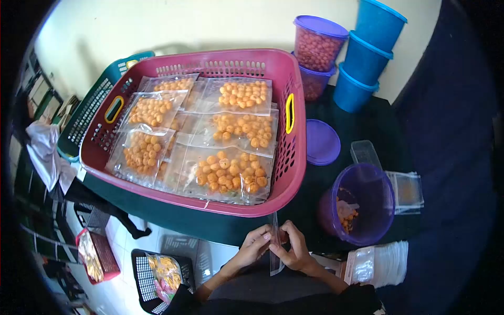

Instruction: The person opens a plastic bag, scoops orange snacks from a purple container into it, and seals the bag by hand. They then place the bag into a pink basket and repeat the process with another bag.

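Observation:
In front of my body I hold a clear plastic bag [275,265] nearly edge-on, so its contents hardly show. My left hand [255,244] pinches it from the left, and my right hand [294,248] grips it from the right with the thumb across it. Just beyond my hands stands a large maroon basket [241,209]. Inside it lie several clear bags of round orange snacks [231,170], in overlapping rows. To the right of my right hand is an open purple tub [365,205] with some orange snacks and a scoop-like pale piece at the bottom.
Stacked blue tubs [357,86] and purple-lidded tubs of reddish snacks [317,47] stand at the back right. A purple lid [321,143], a clear container [366,153] and flat bags [408,190] lie nearby. More plastic bags [378,264] sit at lower right. Another person [47,152] is at left, near floor baskets [157,278].

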`<state>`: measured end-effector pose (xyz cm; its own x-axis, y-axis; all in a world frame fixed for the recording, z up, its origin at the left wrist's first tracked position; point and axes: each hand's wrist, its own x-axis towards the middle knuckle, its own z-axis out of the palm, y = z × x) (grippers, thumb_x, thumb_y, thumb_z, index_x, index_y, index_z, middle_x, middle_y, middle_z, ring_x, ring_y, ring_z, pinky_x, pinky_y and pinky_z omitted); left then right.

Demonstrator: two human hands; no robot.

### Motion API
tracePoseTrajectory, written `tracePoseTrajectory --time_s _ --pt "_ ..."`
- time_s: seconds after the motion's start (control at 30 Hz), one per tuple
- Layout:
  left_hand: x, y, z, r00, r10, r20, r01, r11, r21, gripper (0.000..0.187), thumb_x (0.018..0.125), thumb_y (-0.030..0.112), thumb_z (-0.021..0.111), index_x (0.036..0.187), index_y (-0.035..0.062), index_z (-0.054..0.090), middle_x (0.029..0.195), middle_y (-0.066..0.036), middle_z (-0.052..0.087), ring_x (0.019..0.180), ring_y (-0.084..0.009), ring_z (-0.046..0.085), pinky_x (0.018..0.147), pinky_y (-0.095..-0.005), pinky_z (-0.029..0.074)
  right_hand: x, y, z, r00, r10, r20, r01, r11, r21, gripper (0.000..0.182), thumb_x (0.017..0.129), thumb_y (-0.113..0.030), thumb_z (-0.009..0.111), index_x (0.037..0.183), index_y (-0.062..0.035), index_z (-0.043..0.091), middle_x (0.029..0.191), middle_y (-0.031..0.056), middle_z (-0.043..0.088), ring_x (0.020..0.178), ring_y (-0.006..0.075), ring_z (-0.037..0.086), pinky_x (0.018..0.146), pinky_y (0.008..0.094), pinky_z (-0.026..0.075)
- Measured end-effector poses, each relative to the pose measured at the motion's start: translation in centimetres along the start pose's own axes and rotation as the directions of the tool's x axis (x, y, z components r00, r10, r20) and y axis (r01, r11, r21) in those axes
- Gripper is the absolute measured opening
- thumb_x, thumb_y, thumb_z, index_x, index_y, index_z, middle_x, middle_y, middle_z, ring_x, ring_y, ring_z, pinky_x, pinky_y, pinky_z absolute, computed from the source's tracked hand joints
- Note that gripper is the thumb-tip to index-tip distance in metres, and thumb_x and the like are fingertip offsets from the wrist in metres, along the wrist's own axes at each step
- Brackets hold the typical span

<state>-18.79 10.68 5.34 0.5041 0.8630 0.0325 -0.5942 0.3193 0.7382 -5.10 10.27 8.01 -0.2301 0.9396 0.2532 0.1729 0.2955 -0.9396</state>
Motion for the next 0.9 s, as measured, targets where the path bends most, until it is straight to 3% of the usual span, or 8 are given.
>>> tracePoseTrajectory --time_s 0.13,0.2,0.37,0.5,0.9 --pt "-0.6 0.8 -1.9 0.986 -0.152 0.064 0.152 0.988 -0.003 0.020 0.085 0.020 0.040 0.086 0.0012 0.045 0.081 -0.003 0.047 0.076 -0.0090 0.045 0.068 -0.0227 0.036 -0.6 -0.4 1.9 0.995 0.000 -0.099 -0.003 1.000 -0.030 0.027 0.069 -0.018 0.062 0.075 -0.0020 0.041 0.066 0.0045 0.038 0.054 0.0106 0.041 0.049 0.0240 0.034" --pt "-0.7 0.8 -2.3 0.988 -0.112 0.105 0.112 0.994 0.004 0.019 0.085 0.020 0.041 0.084 0.0014 0.046 0.080 -0.004 0.047 0.076 -0.0098 0.046 0.069 -0.0235 0.037 -1.1 -0.7 2.7 0.988 0.021 -0.155 -0.029 0.998 -0.050 0.027 0.069 -0.019 0.061 0.075 -0.0024 0.041 0.066 0.0042 0.037 0.054 0.0105 0.040 0.049 0.0240 0.034" --pt "-0.9 1.6 -2.2 0.962 -0.227 0.149 0.233 0.972 -0.029 0.018 0.084 0.018 0.043 0.082 0.0013 0.047 0.080 -0.005 0.048 0.076 -0.0113 0.046 0.070 -0.0251 0.037 -2.5 -1.0 4.2 0.953 0.141 -0.269 -0.151 0.988 -0.019 0.029 0.070 -0.022 0.061 0.076 -0.0033 0.040 0.065 0.0033 0.037 0.054 0.0100 0.037 0.049 0.0246 0.033" --pt "-1.0 0.9 -2.9 0.927 -0.267 0.264 0.294 0.953 -0.070 0.018 0.084 0.018 0.044 0.082 0.0011 0.046 0.081 -0.006 0.049 0.078 -0.0125 0.047 0.073 -0.0267 0.037 -3.7 -1.1 5.0 0.925 0.134 -0.355 -0.147 0.989 -0.008 0.030 0.071 -0.025 0.060 0.075 -0.0052 0.039 0.065 0.0021 0.036 0.056 0.0098 0.035 0.051 0.0246 0.031" --pt "-0.6 0.8 -2.1 0.895 -0.323 0.309 0.338 0.941 0.004 0.018 0.082 0.020 0.047 0.076 0.0028 0.046 0.076 -0.006 0.050 0.073 -0.0120 0.048 0.071 -0.0269 0.038 -5.0 -1.6 5.3 0.891 0.214 -0.401 -0.206 0.976 0.063 0.032 0.072 -0.029 0.060 0.075 -0.0048 0.039 0.067 0.0016 0.035 0.057 0.0090 0.033 0.050 0.0239 0.030"
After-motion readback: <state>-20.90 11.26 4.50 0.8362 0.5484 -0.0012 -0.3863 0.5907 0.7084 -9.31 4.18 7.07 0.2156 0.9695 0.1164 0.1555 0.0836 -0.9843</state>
